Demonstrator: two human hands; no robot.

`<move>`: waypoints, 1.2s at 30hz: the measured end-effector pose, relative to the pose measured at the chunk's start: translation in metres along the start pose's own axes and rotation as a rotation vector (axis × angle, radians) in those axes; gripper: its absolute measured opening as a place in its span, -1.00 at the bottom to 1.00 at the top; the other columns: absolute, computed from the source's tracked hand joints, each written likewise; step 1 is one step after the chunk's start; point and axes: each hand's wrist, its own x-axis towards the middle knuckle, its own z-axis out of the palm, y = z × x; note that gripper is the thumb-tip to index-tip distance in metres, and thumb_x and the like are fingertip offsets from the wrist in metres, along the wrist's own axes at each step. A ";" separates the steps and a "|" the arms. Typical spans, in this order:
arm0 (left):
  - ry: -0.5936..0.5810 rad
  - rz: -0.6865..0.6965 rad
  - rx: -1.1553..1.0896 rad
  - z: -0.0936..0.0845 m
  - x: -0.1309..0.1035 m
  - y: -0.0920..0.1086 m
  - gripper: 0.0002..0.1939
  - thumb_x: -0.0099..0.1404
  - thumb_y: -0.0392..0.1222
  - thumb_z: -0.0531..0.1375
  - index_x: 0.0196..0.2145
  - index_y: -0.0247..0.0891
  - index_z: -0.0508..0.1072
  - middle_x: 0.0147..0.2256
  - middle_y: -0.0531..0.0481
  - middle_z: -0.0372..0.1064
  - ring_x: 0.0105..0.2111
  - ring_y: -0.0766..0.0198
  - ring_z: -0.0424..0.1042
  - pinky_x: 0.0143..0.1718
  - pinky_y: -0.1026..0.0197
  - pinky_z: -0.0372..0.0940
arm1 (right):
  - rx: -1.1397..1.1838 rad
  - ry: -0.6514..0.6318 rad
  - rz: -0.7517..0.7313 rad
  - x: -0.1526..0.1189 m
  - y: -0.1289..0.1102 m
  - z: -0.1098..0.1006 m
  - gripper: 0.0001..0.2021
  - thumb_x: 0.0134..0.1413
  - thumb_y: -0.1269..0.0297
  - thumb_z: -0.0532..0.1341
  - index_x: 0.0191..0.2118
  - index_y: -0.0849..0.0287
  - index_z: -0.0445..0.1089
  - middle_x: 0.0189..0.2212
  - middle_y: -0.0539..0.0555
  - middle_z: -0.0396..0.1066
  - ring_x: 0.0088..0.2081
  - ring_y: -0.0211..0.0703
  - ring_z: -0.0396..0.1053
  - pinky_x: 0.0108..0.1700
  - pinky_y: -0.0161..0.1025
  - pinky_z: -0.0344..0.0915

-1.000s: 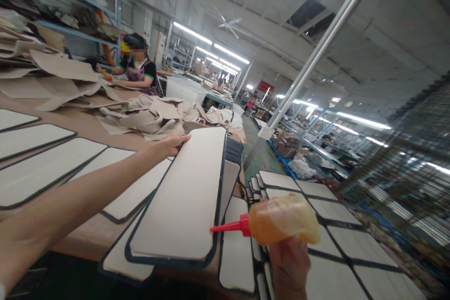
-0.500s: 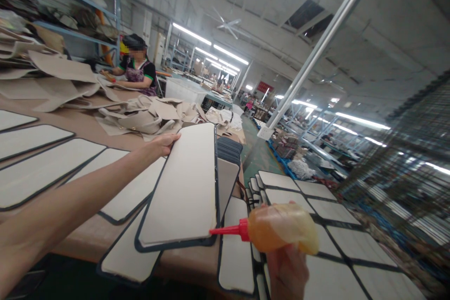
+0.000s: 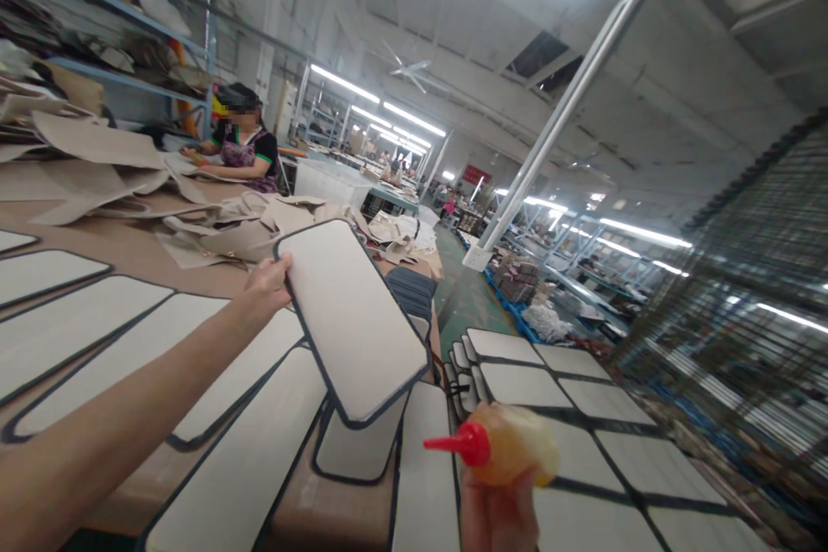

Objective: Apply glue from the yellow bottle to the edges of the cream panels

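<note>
My left hand point(image 3: 268, 283) pinches the upper left corner of a white rectangular panel point(image 3: 353, 310) with dark edging and rounded corners. It holds the panel tilted above the table, over other panels of the same kind. My right hand point(image 3: 501, 509) grips a soft squeeze bottle point(image 3: 523, 442) of amber liquid, which looks like glue. Its red nozzle point(image 3: 456, 444) points left, below the panel's lower right corner and apart from it. More white panels point(image 3: 239, 457) lie in a slanting, partly overlapping row on the brown table under my left forearm.
Beige cut pieces point(image 3: 259, 224) are heaped at the table's far side. Dark pieces point(image 3: 410, 293) are stacked behind the held panel. At right, dark-edged white panels point(image 3: 608, 401) lie in rows. A co-worker point(image 3: 242, 142) sits beyond the heap; a metal pole point(image 3: 569, 103) slants up at right.
The held panel has turned, its lower end swinging right. The bottle's nozzle, earlier at the panel's lower right corner, is now away from it. Another panel shows more fully on the table below.
</note>
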 end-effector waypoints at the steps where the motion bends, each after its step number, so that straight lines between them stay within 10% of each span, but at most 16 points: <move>1: 0.072 0.032 -0.060 0.004 -0.005 -0.002 -0.84 0.54 -0.39 -0.04 -0.20 -0.23 0.26 -0.49 0.18 0.37 -0.48 0.48 0.38 -0.31 0.44 0.37 | 0.028 -0.022 0.049 -0.004 0.005 -0.002 -0.68 0.25 -0.08 0.18 -0.05 -0.07 0.54 -0.09 0.01 0.59 -0.01 -0.11 0.52 0.03 -0.11 0.48; 11: 0.309 0.105 -0.405 0.049 -0.072 -0.044 -0.78 0.48 -0.43 0.02 -0.32 -0.25 0.31 -0.41 0.10 0.40 -0.36 0.45 0.44 0.06 0.22 0.37 | 0.192 0.054 0.231 -0.003 0.023 -0.003 -0.63 0.04 -0.07 0.38 -0.03 -0.14 0.54 -0.10 0.00 0.60 -0.11 -0.17 0.56 -0.08 -0.24 0.48; 21: 0.381 0.151 -0.426 0.041 -0.084 -0.067 -0.74 0.45 -0.48 0.07 -0.39 -0.25 0.23 -0.48 0.18 0.33 -0.44 0.48 0.34 -0.21 0.45 0.33 | 0.200 0.007 0.412 -0.002 0.017 -0.026 -0.67 -0.09 -0.01 0.48 -0.18 -0.01 0.60 -0.21 0.04 0.62 -0.19 -0.16 0.58 -0.09 -0.25 0.49; 32: 0.087 -0.235 -0.344 0.017 -0.096 -0.083 -0.76 0.43 -0.36 0.02 -0.36 -0.30 0.42 -0.48 -0.03 0.41 -0.58 0.29 0.38 -0.55 0.29 0.38 | 0.257 0.198 0.266 0.010 0.035 -0.033 -0.67 -0.08 0.03 0.48 -0.18 0.03 0.59 -0.21 0.05 0.62 -0.18 -0.14 0.59 -0.12 -0.24 0.52; 36: 0.021 -0.234 -0.343 -0.013 -0.083 -0.075 -0.81 0.38 -0.21 0.04 -0.27 -0.22 0.45 -0.28 -0.14 0.48 -0.31 0.07 0.52 -0.35 0.06 0.47 | 0.248 0.272 0.182 0.013 0.040 -0.033 -0.67 -0.13 0.07 0.51 -0.19 0.01 0.59 -0.27 0.04 0.63 -0.26 -0.13 0.60 -0.21 -0.24 0.54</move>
